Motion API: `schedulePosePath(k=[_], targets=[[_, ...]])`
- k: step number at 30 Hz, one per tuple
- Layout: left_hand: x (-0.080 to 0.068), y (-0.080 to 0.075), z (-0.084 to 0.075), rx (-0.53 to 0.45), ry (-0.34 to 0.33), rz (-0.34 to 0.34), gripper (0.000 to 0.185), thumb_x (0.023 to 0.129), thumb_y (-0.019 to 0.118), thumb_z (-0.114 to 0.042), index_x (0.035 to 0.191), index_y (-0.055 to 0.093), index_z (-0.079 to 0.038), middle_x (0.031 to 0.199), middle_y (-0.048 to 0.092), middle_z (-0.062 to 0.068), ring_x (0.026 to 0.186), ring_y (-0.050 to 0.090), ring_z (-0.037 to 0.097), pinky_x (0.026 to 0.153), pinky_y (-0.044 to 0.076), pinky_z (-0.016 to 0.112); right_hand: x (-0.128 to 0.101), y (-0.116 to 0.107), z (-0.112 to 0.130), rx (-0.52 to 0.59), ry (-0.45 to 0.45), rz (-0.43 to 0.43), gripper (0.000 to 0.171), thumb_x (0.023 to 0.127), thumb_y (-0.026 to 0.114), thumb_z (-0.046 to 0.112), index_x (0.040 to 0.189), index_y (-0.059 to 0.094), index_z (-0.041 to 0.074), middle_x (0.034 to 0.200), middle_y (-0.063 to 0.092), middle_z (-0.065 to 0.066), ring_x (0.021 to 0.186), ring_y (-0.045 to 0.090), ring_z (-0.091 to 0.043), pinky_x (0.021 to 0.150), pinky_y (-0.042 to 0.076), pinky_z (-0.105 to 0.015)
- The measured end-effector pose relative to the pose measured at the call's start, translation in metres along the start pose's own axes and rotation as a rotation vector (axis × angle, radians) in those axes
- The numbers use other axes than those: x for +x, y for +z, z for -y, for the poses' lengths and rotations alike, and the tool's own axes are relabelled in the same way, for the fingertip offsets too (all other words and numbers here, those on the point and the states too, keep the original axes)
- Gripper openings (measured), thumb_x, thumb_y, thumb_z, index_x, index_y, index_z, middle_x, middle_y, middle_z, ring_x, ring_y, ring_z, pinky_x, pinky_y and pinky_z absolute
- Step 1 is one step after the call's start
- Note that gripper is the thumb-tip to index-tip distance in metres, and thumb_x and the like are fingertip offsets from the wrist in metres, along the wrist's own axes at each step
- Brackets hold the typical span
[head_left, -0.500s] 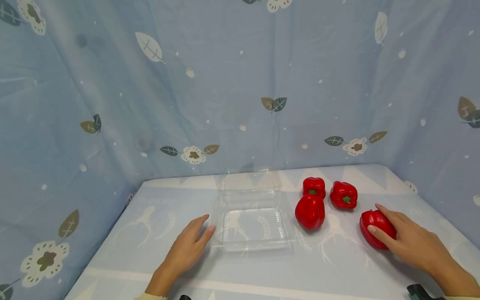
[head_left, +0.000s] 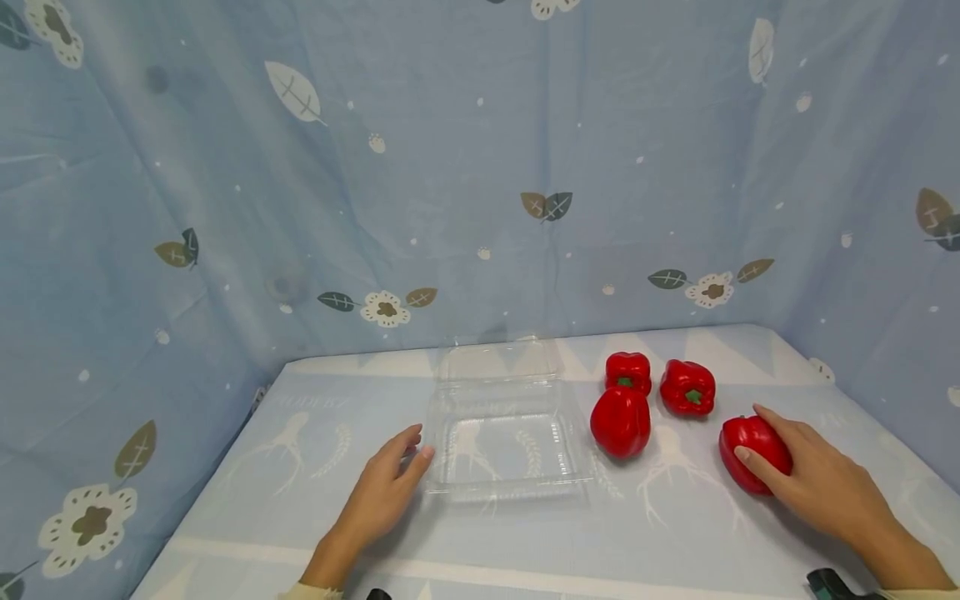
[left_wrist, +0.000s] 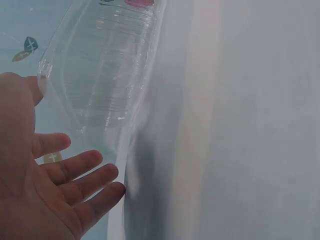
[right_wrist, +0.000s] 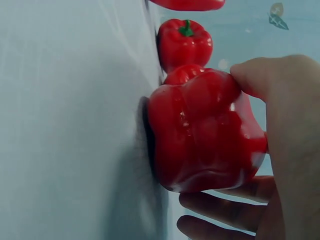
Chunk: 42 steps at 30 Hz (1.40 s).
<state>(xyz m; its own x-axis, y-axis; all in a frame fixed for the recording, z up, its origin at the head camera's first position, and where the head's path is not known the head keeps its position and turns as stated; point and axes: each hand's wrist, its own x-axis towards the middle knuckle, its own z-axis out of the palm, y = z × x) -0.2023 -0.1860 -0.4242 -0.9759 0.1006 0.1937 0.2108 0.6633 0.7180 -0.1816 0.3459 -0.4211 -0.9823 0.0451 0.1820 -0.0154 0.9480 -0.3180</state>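
Note:
A red bell pepper (head_left: pixel 752 457) rests on the table at the right. My right hand (head_left: pixel 828 483) grips it from its right side, thumb in front and fingers round the back. In the right wrist view, the pepper (right_wrist: pixel 205 135) fills the middle, with the thumb on its upper side and fingers behind it. My left hand (head_left: pixel 382 492) is beside the left edge of a clear plastic clamshell box (head_left: pixel 510 485), fingers loosely extended and nothing held. The box (left_wrist: pixel 100 75) lies with its lid folded back. In the left wrist view, whether the thumb touches its rim is unclear.
Several more peppers stand right of the box: one pepper (head_left: pixel 621 422) in front, a pepper (head_left: pixel 628 372) behind it and a pepper (head_left: pixel 687 388) to their right. A patterned blue curtain (head_left: pixel 480 167) hangs behind the pale table (head_left: pixel 300 500).
Almost nothing differs. The head view has shifted slightly; both hands, the box and the peppers keep their places.

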Motion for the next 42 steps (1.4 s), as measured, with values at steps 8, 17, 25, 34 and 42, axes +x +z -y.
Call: schedulePosePath(k=[8,17,25,34,42], targets=[[0.004,0.006,-0.006,0.018,0.005,0.001,0.065,0.094,0.049,-0.055,0.142,0.043,-0.013,0.132,0.056,0.005,0.117,0.055,0.022,0.093,0.046,0.046,0.000,0.008,0.000,0.070,0.014,-0.057,0.095,0.079,0.070,0.054,0.143,0.029,-0.004,0.120,0.041,-0.035,0.101,0.043,-0.053,0.060,0.053,-0.060],[0.007,0.010,-0.008,-0.031,-0.011,0.019,0.056,0.095,0.054,-0.045,0.144,0.040,-0.021,0.131,0.056,0.003,0.111,0.060,0.019,0.092,0.049,0.043,0.001,0.011,0.008,0.166,-0.014,-0.096,0.088,0.084,0.067,0.051,0.143,0.031,-0.004,0.124,0.043,-0.034,0.103,0.044,-0.051,0.064,0.053,-0.059],[0.005,0.009,-0.006,-0.112,0.019,0.052,0.047,0.096,0.053,-0.043,0.141,0.042,-0.034,0.135,0.054,0.003,0.111,0.060,0.019,0.092,0.049,0.043,0.002,0.007,0.018,0.319,0.035,-0.097,0.084,0.089,0.062,0.046,0.147,0.025,-0.002,0.129,0.040,-0.034,0.099,0.048,-0.047,0.062,0.056,-0.052],[0.008,0.010,-0.002,-0.148,0.009,0.102,0.049,0.097,0.051,-0.043,0.144,0.039,-0.034,0.145,0.045,-0.001,0.118,0.056,0.019,0.097,0.045,0.044,0.008,-0.002,0.033,0.534,0.041,-0.146,0.074,0.095,0.057,0.038,0.149,0.022,0.000,0.137,0.036,-0.033,0.115,0.043,-0.054,0.074,0.052,-0.047],[0.006,0.010,-0.001,-0.152,0.016,0.108,0.052,0.095,0.048,-0.051,0.144,0.038,-0.036,0.145,0.044,-0.005,0.119,0.055,0.019,0.099,0.043,0.045,0.014,-0.005,0.050,0.602,-0.003,-0.240,0.066,0.096,0.055,0.032,0.148,0.026,0.004,0.140,0.038,-0.029,0.114,0.047,-0.053,0.067,0.055,-0.021]])
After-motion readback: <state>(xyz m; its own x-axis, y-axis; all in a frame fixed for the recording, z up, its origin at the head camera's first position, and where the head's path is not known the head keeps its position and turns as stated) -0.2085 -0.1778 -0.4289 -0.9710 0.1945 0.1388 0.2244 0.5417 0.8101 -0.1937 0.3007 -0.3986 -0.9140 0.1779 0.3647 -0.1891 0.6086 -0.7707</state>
